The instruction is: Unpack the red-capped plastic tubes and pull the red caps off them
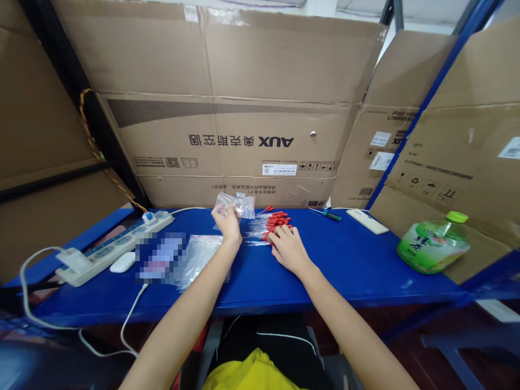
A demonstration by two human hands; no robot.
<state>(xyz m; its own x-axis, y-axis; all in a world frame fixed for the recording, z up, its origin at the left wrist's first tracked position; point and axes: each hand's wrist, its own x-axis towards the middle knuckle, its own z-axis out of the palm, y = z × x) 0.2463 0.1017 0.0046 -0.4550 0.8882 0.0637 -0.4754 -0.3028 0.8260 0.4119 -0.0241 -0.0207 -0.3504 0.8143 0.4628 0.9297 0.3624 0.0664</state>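
My left hand (228, 225) is closed on a clear zip-lock bag (246, 207), raised a little above the blue table. A small label shows at the bag's top edge. Beside it lies a pile of thin rods with red ends (278, 219), their pale shafts pointing left. Over the near right side of this pile, my right hand (289, 250) has its fingers curled onto the red ends; its fingertips are partly hidden. A stack of flat clear plastic bags (201, 257) lies left of my left forearm.
A power strip (117, 246), a white case (122, 262) and a blurred-out phone (162, 257) with a cable are at left. A green screwdriver (331, 215), a white flat device (366, 221) and a green bottle (433, 246) stand or lie right. Cardboard walls (244, 70) enclose the blue table (345, 271).
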